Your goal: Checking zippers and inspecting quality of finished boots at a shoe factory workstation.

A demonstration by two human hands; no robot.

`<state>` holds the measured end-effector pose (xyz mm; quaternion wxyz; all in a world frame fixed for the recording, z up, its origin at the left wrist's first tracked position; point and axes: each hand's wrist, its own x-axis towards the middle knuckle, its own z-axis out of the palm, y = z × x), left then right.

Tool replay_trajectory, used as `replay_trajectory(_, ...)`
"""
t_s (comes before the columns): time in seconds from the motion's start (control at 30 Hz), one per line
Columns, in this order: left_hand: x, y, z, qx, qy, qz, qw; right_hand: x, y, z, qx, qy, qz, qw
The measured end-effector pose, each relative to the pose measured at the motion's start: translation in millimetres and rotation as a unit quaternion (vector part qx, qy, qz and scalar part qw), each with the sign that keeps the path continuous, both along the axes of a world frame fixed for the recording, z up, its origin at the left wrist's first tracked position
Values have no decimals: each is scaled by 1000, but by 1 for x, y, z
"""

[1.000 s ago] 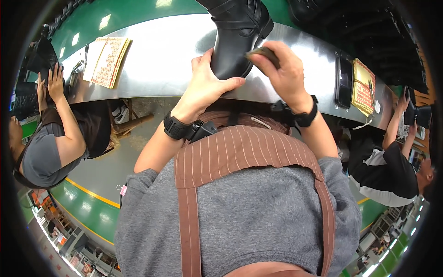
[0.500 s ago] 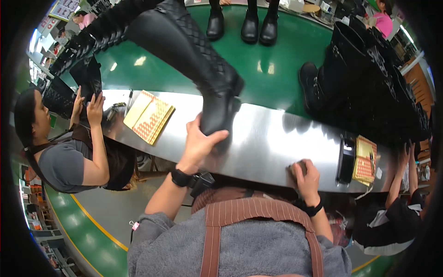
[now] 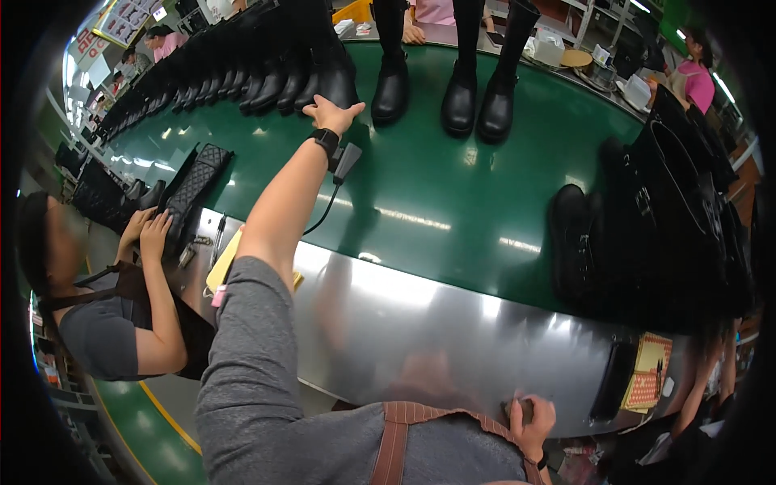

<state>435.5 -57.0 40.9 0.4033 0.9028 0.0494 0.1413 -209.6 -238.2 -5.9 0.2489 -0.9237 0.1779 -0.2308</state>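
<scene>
A tall black boot (image 3: pixel 333 73) stands upright at the near end of a long row on the green surface. My left hand (image 3: pixel 335 118) reaches far forward to its toe, with thumb and fingers to either side of it. Low over the metal table edge (image 3: pixel 477 368), my right hand (image 3: pixel 533 422) is closed on a small brownish thing, too small to name. Just right of the held boot stand three more black boots (image 3: pixel 390 93), upright on the green surface.
Dark buckled boots (image 3: pixel 638 218) crowd the right side. Near them lie a black tray (image 3: pixel 612 380) and a patterned yellow booklet (image 3: pixel 647 372). At left, a co-worker (image 3: pixel 121 315) handles a quilted boot (image 3: pixel 198 182). Another yellow booklet (image 3: pixel 222 267) is partly behind my left arm.
My left hand has carried the boot from a tilted position over the metal edge, forward to stand by the row. My right hand stays near the table edge.
</scene>
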Motion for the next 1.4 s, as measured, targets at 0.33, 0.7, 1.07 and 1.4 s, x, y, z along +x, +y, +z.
replay_trajectory(0.33,130,-19,-105,133,-26,-85,987,1,-2,5,40,92,-16,995)
replay_trajectory(0.7,-120,-75,-20,-184,89,-210,956,-1,-2,2,-11,-6,0,1000)
replay_trajectory(1.07,-387,-28,-21,-356,404,-363,760,-7,-34,42,-77,82,-26,993)
replay_trajectory(1.4,-382,8,-66,-603,414,-380,566,-9,-38,44,-135,98,-33,985)
